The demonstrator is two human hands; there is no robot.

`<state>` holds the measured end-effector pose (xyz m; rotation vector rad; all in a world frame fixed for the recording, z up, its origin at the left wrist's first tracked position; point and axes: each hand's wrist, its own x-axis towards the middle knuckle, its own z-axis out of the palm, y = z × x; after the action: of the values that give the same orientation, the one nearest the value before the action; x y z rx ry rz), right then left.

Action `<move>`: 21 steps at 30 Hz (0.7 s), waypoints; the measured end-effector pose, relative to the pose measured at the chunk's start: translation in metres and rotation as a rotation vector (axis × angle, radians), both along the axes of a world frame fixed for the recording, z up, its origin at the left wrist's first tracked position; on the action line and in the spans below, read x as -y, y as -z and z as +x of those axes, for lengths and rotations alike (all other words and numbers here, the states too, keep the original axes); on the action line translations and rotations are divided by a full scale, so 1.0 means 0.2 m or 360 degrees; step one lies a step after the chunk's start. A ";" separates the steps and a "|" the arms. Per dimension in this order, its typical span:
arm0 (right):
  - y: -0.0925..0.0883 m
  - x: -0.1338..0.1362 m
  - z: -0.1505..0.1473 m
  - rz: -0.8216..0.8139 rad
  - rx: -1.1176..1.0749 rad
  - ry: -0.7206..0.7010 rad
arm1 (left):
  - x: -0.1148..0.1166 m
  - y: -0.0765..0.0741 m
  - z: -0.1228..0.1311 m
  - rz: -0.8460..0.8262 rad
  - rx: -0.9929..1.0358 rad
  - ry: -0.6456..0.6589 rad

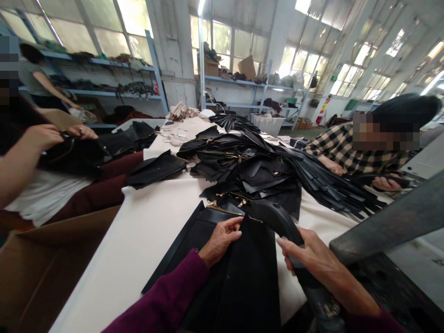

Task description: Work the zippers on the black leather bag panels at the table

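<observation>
A black fabric bag piece [215,282] lies across the near table, with a gold zipper [225,211] along its far edge. At that edge my left hand [222,238] is closed, thumb and fingers pinching the raised black fabric. My right hand [305,254] wraps round a thick, curved black hand-held tool [277,217]. The tool's far end meets the bag by the zipper's right part. Below the hand its body runs down to a clear or metallic fitting. Its exact kind does not show.
Black bag pieces [243,162] are heaped ahead on the white-covered table [114,249], beside dark strips [326,185]. A grey metal bar [388,215] slants at right; a cardboard box [52,263] stands at left. One co-worker [340,143] sits right, another [41,148] left; a person stands by shelves.
</observation>
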<state>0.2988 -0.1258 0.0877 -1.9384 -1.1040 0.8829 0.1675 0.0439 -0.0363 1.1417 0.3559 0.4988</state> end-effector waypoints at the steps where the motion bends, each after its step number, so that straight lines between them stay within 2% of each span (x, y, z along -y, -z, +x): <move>1: -0.01 0.02 -0.01 -0.0025 0.0016 0.0001 | -0.01 0.02 0.00 -0.0013 -0.0012 -0.0042; 5: 0.02 0.07 -0.06 -0.0108 -0.0019 -0.0088 | -0.01 0.03 0.01 -0.0084 0.0020 -0.0067; 8: 0.10 0.01 -0.08 -0.0077 -0.0092 -0.0133 | -0.01 0.00 -0.01 -0.0119 0.0045 0.0034; 11: 0.13 -0.07 -0.02 -0.0021 -0.0076 -0.0039 | 0.00 -0.01 -0.02 -0.0186 0.0031 0.0056; 13: 0.10 -0.07 0.04 0.0001 -0.0006 0.0077 | -0.01 0.00 -0.02 -0.0175 0.0012 0.0048; 15: 0.03 -0.01 0.09 -0.0036 0.0047 0.0164 | 0.00 0.01 -0.01 -0.0081 -0.0029 0.0036; 18: -0.07 0.17 0.11 -0.0141 0.0106 0.0218 | 0.00 0.02 0.00 0.0096 -0.0134 -0.0006; 21: -0.08 0.36 0.09 -0.0227 0.0155 0.0200 | 0.02 0.01 0.01 0.0220 -0.0200 -0.0051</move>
<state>0.3173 -0.1981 0.1034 -2.1631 -0.9847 0.8253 0.1690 0.0406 -0.0383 1.3067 0.4548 0.4863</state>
